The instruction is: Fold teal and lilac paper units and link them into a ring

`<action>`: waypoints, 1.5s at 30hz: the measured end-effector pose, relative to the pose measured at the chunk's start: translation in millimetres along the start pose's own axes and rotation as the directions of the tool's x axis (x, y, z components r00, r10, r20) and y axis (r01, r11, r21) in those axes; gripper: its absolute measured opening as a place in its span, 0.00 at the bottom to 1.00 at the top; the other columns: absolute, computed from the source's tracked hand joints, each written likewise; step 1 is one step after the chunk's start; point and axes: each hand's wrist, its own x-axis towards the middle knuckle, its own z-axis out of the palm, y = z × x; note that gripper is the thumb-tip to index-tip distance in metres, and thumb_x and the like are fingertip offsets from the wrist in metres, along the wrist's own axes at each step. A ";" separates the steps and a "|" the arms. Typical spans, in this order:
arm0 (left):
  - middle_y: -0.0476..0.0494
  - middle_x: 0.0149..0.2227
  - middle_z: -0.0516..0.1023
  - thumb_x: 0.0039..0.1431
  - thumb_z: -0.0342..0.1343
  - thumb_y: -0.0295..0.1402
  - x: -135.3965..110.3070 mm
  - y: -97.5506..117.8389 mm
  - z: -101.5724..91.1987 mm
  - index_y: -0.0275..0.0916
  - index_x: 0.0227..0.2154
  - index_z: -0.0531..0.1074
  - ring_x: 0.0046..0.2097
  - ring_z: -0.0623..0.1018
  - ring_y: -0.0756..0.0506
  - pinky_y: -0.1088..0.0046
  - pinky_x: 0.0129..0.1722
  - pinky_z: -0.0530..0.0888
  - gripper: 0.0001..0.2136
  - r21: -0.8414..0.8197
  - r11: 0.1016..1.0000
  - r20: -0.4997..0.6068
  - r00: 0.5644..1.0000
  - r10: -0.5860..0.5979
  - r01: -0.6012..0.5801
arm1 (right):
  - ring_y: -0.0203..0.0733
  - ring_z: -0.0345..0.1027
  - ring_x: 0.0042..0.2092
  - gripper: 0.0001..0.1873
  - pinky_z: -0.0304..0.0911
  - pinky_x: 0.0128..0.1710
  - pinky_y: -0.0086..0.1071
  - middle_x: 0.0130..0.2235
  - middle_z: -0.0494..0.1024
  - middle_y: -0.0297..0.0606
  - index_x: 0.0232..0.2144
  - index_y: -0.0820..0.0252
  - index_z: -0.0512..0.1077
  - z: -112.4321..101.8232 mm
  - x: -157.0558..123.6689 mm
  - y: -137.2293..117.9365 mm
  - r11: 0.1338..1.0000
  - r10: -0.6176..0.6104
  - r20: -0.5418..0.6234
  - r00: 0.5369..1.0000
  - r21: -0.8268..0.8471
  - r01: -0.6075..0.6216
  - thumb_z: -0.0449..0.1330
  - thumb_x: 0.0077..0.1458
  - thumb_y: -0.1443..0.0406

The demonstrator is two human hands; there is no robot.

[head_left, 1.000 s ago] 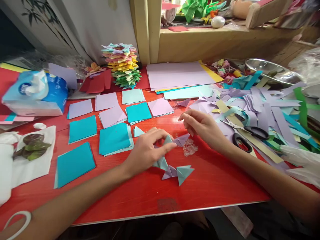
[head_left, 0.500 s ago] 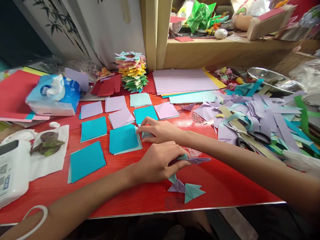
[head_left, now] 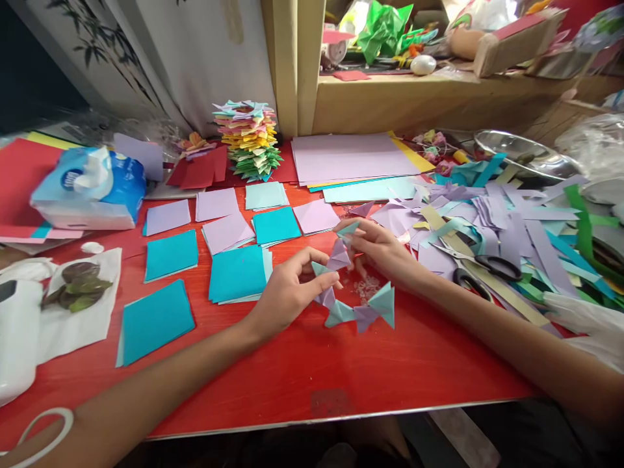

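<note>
A curved chain of folded lilac and pale-green paper pieces (head_left: 364, 316) hangs a little above the red table (head_left: 273, 383), its lower end curling to the right. My left hand (head_left: 287, 286) pinches the chain on its left side, thumb on top. My right hand (head_left: 383, 250) holds the upper end, where a pale-green folded piece (head_left: 348, 230) sticks up beside a lilac one (head_left: 338, 257). My fingers hide part of the chain there. Left of my left hand lies a stack of teal paper squares (head_left: 238, 273).
More teal (head_left: 158, 323) and lilac squares (head_left: 168, 216) lie left and behind. A tissue pack (head_left: 92, 188) and a tiered folded-paper piece (head_left: 247, 140) stand at the back. Paper strips (head_left: 511, 214), black-handled scissors (head_left: 497, 266) and a metal bowl (head_left: 529, 156) are on the right.
Both hands have come together on the chain, which has been raised and turned. My right hand has moved right from beside the teal stack and now grips the chain's upper end.
</note>
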 end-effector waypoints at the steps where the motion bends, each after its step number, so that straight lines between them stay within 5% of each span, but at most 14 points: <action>1: 0.48 0.29 0.77 0.54 0.55 0.39 1.0 -0.5 0.0 0.39 0.35 0.65 0.28 0.73 0.51 0.78 0.27 0.69 0.10 0.001 1.000 -0.017 1.000 -0.011 0.011 | 0.28 0.60 0.21 0.09 0.55 0.17 0.22 0.23 0.67 0.29 0.38 0.59 0.66 -2.5 -2.4 -0.4 0.999 0.049 0.000 0.999 0.019 -0.049 0.54 0.57 0.61; 13: 0.50 0.29 0.74 0.55 0.53 0.42 5.9 -4.2 -1.5 0.41 0.41 0.65 0.30 0.74 0.49 0.76 0.28 0.70 0.14 0.065 0.991 -0.103 0.989 -0.107 0.114 | 0.28 0.63 0.28 0.19 0.60 0.27 0.23 0.34 0.74 0.36 0.45 0.61 0.71 -11.2 -10.7 -11.2 0.926 0.335 0.311 0.890 0.067 -0.372 0.62 0.48 0.67; 24: 0.48 0.35 0.74 0.55 0.52 0.42 6.9 -3.4 -1.8 0.40 0.40 0.67 0.32 0.73 0.50 0.77 0.28 0.68 0.13 0.136 0.988 -0.075 0.995 -0.061 0.071 | 0.30 0.70 0.30 0.22 0.65 0.31 0.25 0.31 0.78 0.34 0.49 0.60 0.68 -3.0 -11.8 -2.8 0.943 0.214 0.292 0.932 0.188 -0.275 0.62 0.49 0.67; 28: 0.47 0.37 0.74 0.57 0.51 0.41 6.6 -2.5 -1.6 0.39 0.39 0.67 0.33 0.73 0.50 0.76 0.30 0.69 0.12 0.151 0.987 -0.028 0.998 -0.056 0.060 | 0.28 0.68 0.26 0.09 0.62 0.26 0.22 0.25 0.74 0.30 0.35 0.61 0.72 1.4 -13.6 -2.7 0.971 0.137 0.235 0.962 0.158 -0.177 0.60 0.52 0.63; 31: 0.48 0.35 0.73 0.56 0.51 0.42 6.1 -2.0 -1.0 0.39 0.38 0.67 0.33 0.73 0.50 0.75 0.31 0.69 0.13 0.163 0.984 -0.051 0.997 -0.061 0.069 | 0.28 0.65 0.23 0.13 0.61 0.24 0.23 0.23 0.72 0.31 0.26 0.63 0.70 2.8 -13.5 -2.7 0.981 0.114 0.123 0.986 0.141 -0.131 0.57 0.54 0.59; 37: 0.52 0.26 0.67 0.57 0.50 0.43 4.1 -3.2 -0.8 0.38 0.29 0.68 0.27 0.67 0.53 0.78 0.25 0.65 0.13 0.198 0.979 -0.107 0.994 -0.031 0.052 | 0.30 0.66 0.25 0.10 0.64 0.28 0.26 0.25 0.73 0.34 0.25 0.63 0.70 -6.4 -8.9 -2.6 0.995 0.045 -0.129 0.991 0.092 -0.033 0.59 0.52 0.61; 45: 0.49 0.32 0.75 0.55 0.56 0.35 -1.7 -0.6 1.2 0.40 0.34 0.71 0.33 0.76 0.50 0.75 0.32 0.76 0.06 0.117 0.979 -0.152 0.971 0.185 -0.168 | 0.34 0.69 0.30 0.07 0.67 0.31 0.30 0.27 0.75 0.34 0.29 0.57 0.73 -2.8 -24.0 -29.5 0.965 -0.130 -0.072 0.989 -0.237 0.110 0.59 0.52 0.60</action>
